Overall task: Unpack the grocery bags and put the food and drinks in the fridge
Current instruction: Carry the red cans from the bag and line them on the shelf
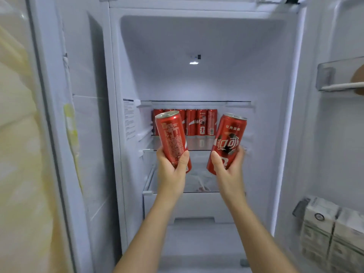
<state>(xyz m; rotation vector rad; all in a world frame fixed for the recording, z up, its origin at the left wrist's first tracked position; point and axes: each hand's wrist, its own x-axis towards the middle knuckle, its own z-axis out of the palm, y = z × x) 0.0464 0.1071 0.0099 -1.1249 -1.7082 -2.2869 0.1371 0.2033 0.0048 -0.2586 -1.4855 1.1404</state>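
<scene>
Head view: the left hand curls round the lower half of the left can, the right hand round the right can, both in front of the fridge shelf where a row of cans stands. Their long axes are near upright, tops leaning apart. Smooth, thin metal, probably full and weighty: grip mid-body, firmly.

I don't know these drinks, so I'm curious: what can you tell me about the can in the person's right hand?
The right-hand can is a tall, slim red drink can, seemingly metal, with a silver top rim and large white lettering facing the camera. It tilts, top leaning right. The right hand grips its lower half, thumb across the front, fingers behind. It is held in the air before the open fridge, resting on no shelf.
</scene>
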